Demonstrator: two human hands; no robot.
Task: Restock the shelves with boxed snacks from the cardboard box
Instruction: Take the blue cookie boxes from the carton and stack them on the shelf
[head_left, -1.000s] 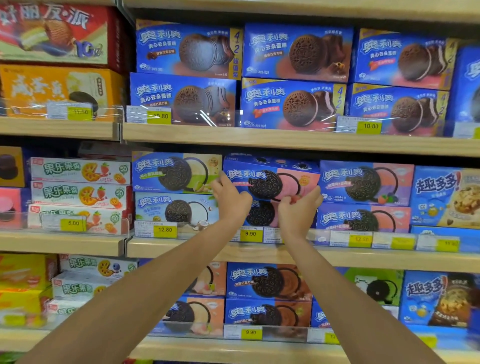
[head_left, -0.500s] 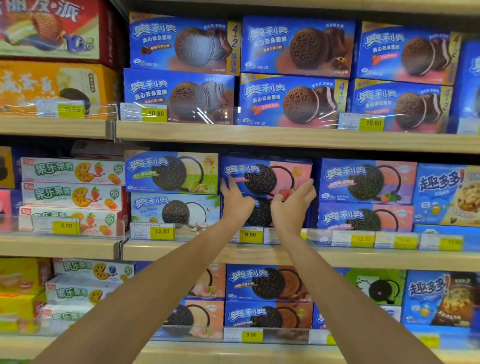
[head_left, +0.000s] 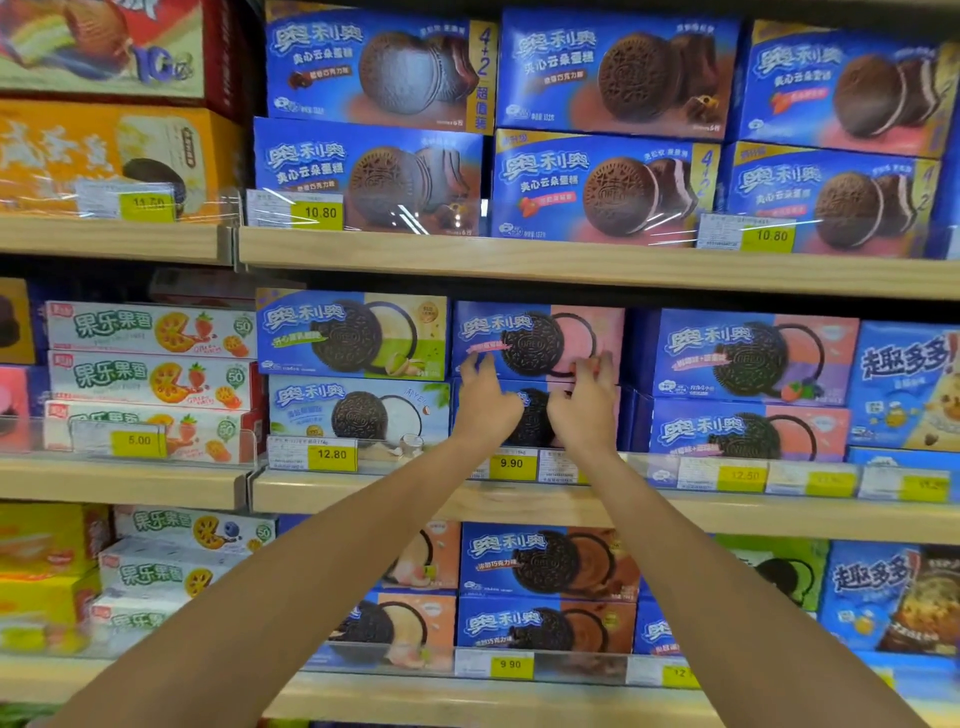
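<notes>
A blue-and-pink cookie box (head_left: 540, 332) sits on the middle shelf (head_left: 519, 501), stacked on a second like box (head_left: 535, 415) that my hands mostly hide. My left hand (head_left: 485, 400) is raised in front of the stack, its spread fingertips touching the upper box's lower left front. My right hand (head_left: 584, 402) is beside it, loosely bent fingertips against the lower right front of the same box. Neither hand grips anything. The cardboard box is not in view.
Blue cookie boxes flank the stack: a green-fronted one (head_left: 353, 335) on the left, pink-and-purple ones (head_left: 748, 358) on the right. Larger blue boxes (head_left: 602, 187) fill the shelf above, more boxes (head_left: 545, 561) the shelf below. Yellow price tags (head_left: 511, 463) line the shelf edges.
The blue-and-pink box, gripped tilted at the shelf front a second ago, now sits square on the stack. Both hands have released it and only touch its front.
</notes>
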